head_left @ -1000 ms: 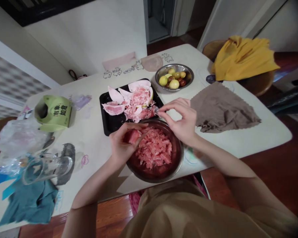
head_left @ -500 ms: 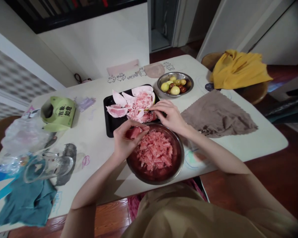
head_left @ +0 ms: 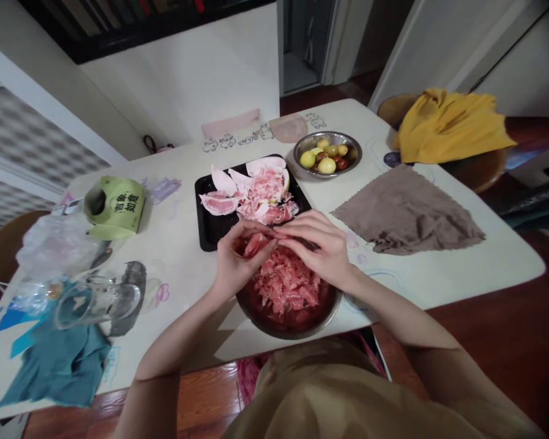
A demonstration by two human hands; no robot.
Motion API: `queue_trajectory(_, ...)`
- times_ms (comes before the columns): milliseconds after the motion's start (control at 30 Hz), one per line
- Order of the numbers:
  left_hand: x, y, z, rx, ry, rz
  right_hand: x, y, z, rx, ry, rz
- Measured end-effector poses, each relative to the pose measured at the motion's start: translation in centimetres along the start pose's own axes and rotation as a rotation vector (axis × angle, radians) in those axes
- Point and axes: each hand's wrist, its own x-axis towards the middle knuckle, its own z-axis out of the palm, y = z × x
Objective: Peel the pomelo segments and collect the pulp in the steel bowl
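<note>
My left hand (head_left: 235,259) is closed around a pink pomelo segment (head_left: 255,245) over the far left of a metal bowl (head_left: 287,333). Beside it, my right hand (head_left: 324,249) has its fingers bent together at the segment's upper end, fingertips meeting those of the left. Whether the right fingers hold a bit of membrane is hidden. Loose pink pomelo pulp (head_left: 287,283) is heaped in the bowl beneath both hands. Just beyond is a black tray (head_left: 209,231) bearing pomelo peel (head_left: 222,180) and scraps of membrane (head_left: 263,204).
A steel bowl (head_left: 357,160) of small green and brown fruits stands behind the tray. To the right lies a brown cloth (head_left: 407,210). On the left are a green paper package (head_left: 116,210), plastic bags (head_left: 57,244), a glass pitcher (head_left: 89,302) and a teal cloth (head_left: 59,366).
My right hand has come back from the scraps on the tray to meet my left hand over the bowl. The left hand keeps its hold on the segment.
</note>
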Motion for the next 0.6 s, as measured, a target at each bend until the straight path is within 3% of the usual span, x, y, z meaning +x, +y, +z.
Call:
queue_trajectory(167,0.4,-0.1,-0.4,-0.107,-0.034,-0.047,-0.1,0.0,-0.4,0.005,0.009,0.073)
queue_trajectory(300,0.9,-0.7,-0.9,-0.174,-0.041,-0.095,-0.5,0.3,-0.4,-0.015,-0.141,0.143)
queue_trajectory(433,1.0,-1.1,-1.0,-0.166,-0.035,-0.085,-0.8,0.7,-0.3,-0.103,-0.333,0.121)
queue_trajectory(600,0.9,-1.4,-0.5,-0.094,-0.012,0.012,-0.9,1.0,-0.1,-0.099,-0.396,0.080)
